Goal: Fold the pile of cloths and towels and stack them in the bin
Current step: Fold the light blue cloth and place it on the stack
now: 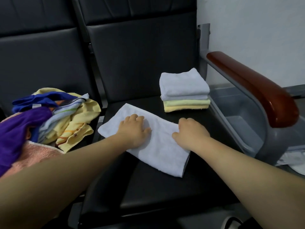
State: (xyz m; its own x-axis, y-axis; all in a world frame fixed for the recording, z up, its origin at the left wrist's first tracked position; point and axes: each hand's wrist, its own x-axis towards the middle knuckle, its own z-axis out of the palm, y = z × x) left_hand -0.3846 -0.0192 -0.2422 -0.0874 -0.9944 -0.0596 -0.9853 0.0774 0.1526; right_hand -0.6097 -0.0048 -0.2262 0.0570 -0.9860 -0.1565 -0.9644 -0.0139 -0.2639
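Hands both rest on a white towel (161, 154) lying folded into a long strip on the black seat (165, 195). The left hand (135, 129) lies flat on it, fingers straight and slightly spread, pressing down. The right hand (191, 131) has its fingers curled over the towel's right edge, gripping it. A folded stack (183, 91) sits behind, near the armrest (250, 85). The unfolded pile (57, 119) lies on the seat to the left, and the grey bin (239, 113) stands beyond the armrest.

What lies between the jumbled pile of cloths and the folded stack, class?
A white towel, spread on the black seat, left hand pressing flat on it, right hand curled at its edge; the head view shows this.
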